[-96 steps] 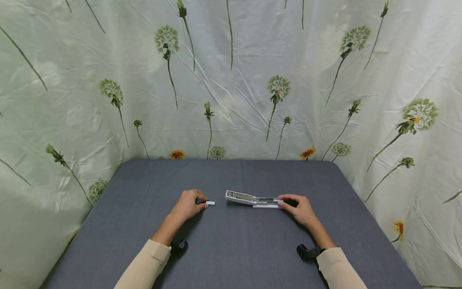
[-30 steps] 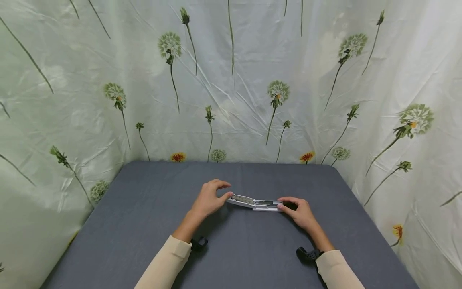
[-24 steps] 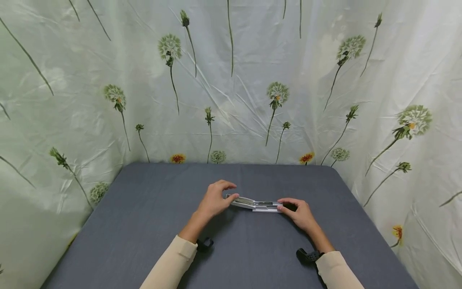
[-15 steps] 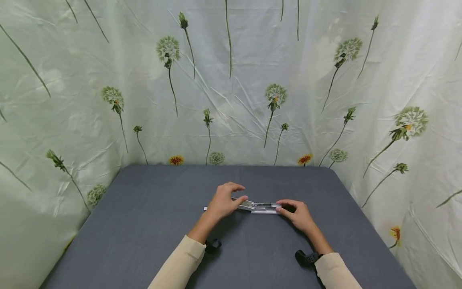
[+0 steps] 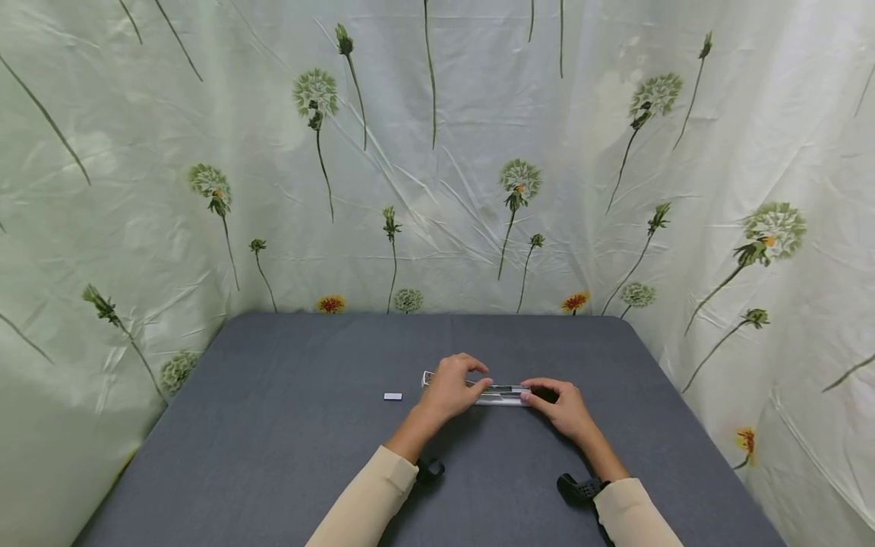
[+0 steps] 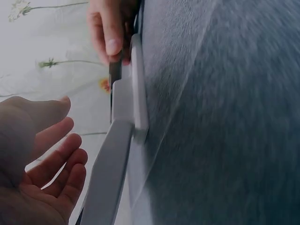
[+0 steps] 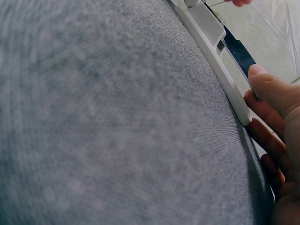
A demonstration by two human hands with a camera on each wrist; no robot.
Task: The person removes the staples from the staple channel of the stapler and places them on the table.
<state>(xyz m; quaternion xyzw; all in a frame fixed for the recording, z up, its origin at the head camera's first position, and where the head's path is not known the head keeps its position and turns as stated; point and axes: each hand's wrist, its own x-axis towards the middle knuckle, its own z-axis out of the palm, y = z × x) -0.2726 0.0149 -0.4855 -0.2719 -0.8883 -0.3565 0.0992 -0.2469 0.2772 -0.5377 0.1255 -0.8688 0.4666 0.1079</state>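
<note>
A white stapler lies on the table with its top arm swung back to the left. My right hand pinches its right end; in the right wrist view the thumb rests on the dark metal magazine. My left hand hovers over the stapler's hinge area and hides part of the top arm. In the left wrist view its fingers are loosely bent, apart from the stapler, with nothing between them. A small whitish bar, perhaps a strip of staples, lies left of the stapler.
The table is covered in dark grey cloth. Behind it and at both sides hangs a pale curtain with dandelion prints. Each wrist wears a black strap-like device.
My left hand has let go of the small whitish bar, left it on the table and moved right, over the stapler. My right hand keeps its hold on the stapler's right end.
</note>
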